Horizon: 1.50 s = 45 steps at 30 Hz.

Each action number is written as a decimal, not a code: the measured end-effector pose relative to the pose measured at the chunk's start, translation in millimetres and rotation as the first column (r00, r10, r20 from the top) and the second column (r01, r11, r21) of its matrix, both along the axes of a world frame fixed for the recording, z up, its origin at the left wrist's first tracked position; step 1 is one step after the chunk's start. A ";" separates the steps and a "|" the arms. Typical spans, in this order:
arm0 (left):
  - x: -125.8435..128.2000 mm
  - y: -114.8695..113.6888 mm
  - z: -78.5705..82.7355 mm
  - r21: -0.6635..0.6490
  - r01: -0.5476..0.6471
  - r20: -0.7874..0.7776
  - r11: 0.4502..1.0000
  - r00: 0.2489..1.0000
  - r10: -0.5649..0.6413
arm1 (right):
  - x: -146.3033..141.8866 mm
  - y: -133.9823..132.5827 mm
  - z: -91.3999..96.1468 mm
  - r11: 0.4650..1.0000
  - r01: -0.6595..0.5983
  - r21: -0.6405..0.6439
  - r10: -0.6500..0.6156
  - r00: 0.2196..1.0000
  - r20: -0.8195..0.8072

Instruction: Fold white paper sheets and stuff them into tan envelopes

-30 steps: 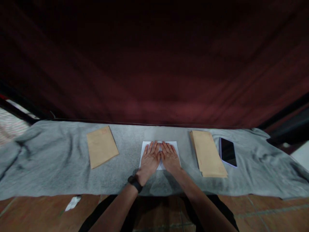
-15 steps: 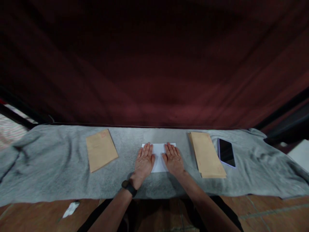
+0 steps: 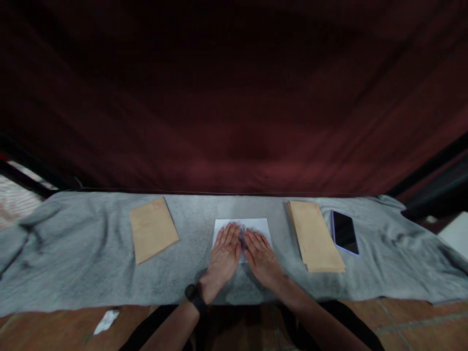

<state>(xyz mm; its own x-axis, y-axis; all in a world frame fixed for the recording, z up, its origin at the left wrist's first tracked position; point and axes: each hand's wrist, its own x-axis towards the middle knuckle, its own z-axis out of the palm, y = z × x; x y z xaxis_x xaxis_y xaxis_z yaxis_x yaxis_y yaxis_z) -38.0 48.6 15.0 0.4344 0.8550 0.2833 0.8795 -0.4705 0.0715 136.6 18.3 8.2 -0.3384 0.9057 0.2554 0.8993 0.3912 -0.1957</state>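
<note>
A white sheet of paper [image 3: 256, 224] lies flat on the grey cloth in front of me. My left hand [image 3: 224, 251] rests palm down on its left half, fingers stretched out. On the right half lies my right hand [image 3: 260, 252], also flat with fingers extended. The two hands are close together near the paper's middle and cover much of its lower part. Neither hand grips anything. A dark watch [image 3: 195, 297] is on the left wrist.
Grey cloth [image 3: 91, 253] covers the long bench. A brown envelope [image 3: 153, 229] lies on the left. To the right are a stack of brown envelopes [image 3: 316, 239] and a phone [image 3: 345, 232]. Dark red fabric [image 3: 234, 146] rises behind. A crumpled white tissue [image 3: 107, 321] lies on the tiled floor.
Both hands have slid inward and slightly toward me, from the paper's sides to its middle. More of the paper's top edge and upper corners now shows.
</note>
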 end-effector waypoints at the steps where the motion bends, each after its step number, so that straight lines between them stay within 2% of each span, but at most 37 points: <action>1: 1.9 -3.7 -0.4 -0.010 0.035 -0.004 0.999 0.999 -0.035 | -2.3 -4.1 -0.3 0.999 -0.033 -0.013 0.033 0.999 0.003; 6: -0.6 -12.3 -4.7 -0.045 0.058 -0.040 0.997 0.997 -0.060 | 1.3 -14.3 -2.7 0.997 -0.067 -0.034 0.068 0.998 0.016; 15: -22.9 -7.7 -3.4 -0.053 -0.015 -0.072 0.998 0.997 0.011 | 20.4 -21.4 5.3 0.998 -0.047 -0.048 0.048 0.999 0.019; 19: -24.3 -4.0 4.0 -0.042 -0.045 -0.069 0.998 0.997 0.042 | 24.1 -26.2 13.1 0.988 -0.135 -0.080 0.135 0.991 -0.005; 21: -19.3 -2.6 8.2 -0.048 -0.007 -0.051 0.999 0.999 0.005 | 24.1 -28.0 16.0 0.975 -0.195 -0.108 0.193 0.981 -0.026; 25: -5.6 -1.2 11.1 -0.107 0.165 -0.020 0.980 0.986 -0.168 | 21.7 -31.9 18.6 0.951 -0.259 -0.171 0.251 0.965 -0.071; 28: 0.2 2.4 7.0 -0.116 0.196 -0.006 0.974 0.980 -0.198 | 19.8 -35.7 20.1 0.933 -0.289 -0.214 0.273 0.957 -0.102; 38: 13.1 31.1 -5.2 -0.075 0.074 -0.042 0.994 0.996 -0.077 | 16.5 -46.1 26.5 0.925 -0.321 -0.202 0.295 0.944 -0.147; 45: 15.6 35.8 -5.8 -0.052 0.034 -0.039 0.998 0.999 -0.036 | 15.6 -45.3 31.6 0.924 -0.303 -0.234 0.274 0.950 -0.151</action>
